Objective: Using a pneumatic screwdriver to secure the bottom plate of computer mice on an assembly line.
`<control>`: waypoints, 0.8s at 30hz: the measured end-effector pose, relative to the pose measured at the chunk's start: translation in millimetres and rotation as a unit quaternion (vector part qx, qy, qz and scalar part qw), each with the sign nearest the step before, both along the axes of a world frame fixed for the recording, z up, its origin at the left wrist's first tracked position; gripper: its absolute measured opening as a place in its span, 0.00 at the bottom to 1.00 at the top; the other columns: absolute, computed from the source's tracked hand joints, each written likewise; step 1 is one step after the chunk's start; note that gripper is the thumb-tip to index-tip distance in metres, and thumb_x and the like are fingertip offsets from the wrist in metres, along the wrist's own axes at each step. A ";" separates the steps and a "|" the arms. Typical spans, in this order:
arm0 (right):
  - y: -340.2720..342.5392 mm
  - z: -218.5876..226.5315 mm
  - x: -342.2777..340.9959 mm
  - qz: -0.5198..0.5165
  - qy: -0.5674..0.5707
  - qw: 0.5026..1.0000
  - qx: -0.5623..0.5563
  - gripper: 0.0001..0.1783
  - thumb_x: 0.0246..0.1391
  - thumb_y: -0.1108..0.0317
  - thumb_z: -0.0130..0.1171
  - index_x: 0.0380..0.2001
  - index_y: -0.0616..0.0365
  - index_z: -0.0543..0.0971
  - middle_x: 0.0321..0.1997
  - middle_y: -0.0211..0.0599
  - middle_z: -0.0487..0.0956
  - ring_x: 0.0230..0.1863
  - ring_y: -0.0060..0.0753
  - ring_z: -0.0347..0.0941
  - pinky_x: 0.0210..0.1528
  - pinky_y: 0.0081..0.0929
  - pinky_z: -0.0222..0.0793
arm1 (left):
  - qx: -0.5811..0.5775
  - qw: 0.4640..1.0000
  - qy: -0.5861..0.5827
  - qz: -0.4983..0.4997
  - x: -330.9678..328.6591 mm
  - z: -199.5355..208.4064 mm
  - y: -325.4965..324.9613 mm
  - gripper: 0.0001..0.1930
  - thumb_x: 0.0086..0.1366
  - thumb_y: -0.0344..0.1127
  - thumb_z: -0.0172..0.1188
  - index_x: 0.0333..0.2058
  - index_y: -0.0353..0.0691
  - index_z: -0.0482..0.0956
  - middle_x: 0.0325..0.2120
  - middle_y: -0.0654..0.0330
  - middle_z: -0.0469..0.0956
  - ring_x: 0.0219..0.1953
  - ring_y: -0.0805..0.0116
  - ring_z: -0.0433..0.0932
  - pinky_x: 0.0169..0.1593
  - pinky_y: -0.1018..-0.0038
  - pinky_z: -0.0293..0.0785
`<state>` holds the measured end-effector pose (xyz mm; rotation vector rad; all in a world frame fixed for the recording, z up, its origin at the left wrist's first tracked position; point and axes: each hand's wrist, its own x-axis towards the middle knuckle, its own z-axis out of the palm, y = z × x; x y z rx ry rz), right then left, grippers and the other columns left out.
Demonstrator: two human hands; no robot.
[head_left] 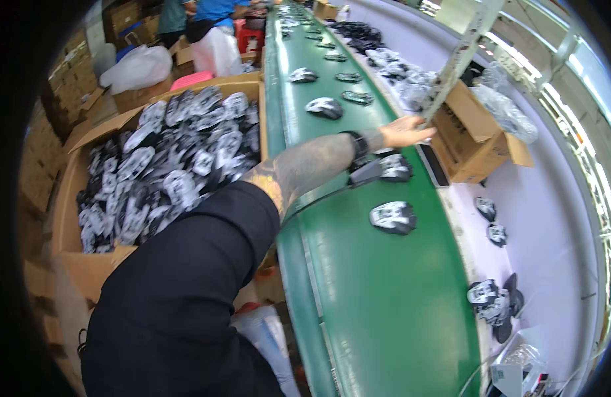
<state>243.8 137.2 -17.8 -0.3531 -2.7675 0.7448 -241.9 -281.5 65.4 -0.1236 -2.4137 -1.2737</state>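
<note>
My left arm, in a black sleeve pushed up over a tattooed forearm, reaches across the green conveyor belt (378, 298). My left hand (408, 131) is at the belt's far right edge, fingers stretched out, beside a pale metal post (461, 56) and an open cardboard box (477, 135). I see nothing held in it. A dark band (358, 144) circles the wrist. Below the hand, a black-and-white shell shaped like a computer mouse (396, 167) lies on the belt, partly covered. Another such shell (393, 218) sits nearer. My right hand is out of view.
A large carton (70, 212) heaped with similar shells stands left of the belt. More shells (324, 108) line the belt farther off. A dark flat rectangular object (433, 165) lies at the right edge. Loose parts (494, 301) rest on the side ledge. A person in blue (216, 12) stands far back.
</note>
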 end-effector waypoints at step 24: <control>-123.6 80.6 -101.0 0.167 0.054 0.832 -0.526 0.23 0.53 0.69 0.59 0.47 0.62 0.61 0.26 0.39 0.75 0.14 0.23 0.69 0.17 0.19 0.66 | 0.267 0.939 0.103 -0.191 200.5 12.1 299.9 0.14 0.58 0.40 0.58 0.37 0.36 0.71 0.36 0.54 0.73 0.41 0.62 0.72 0.45 0.68 0.69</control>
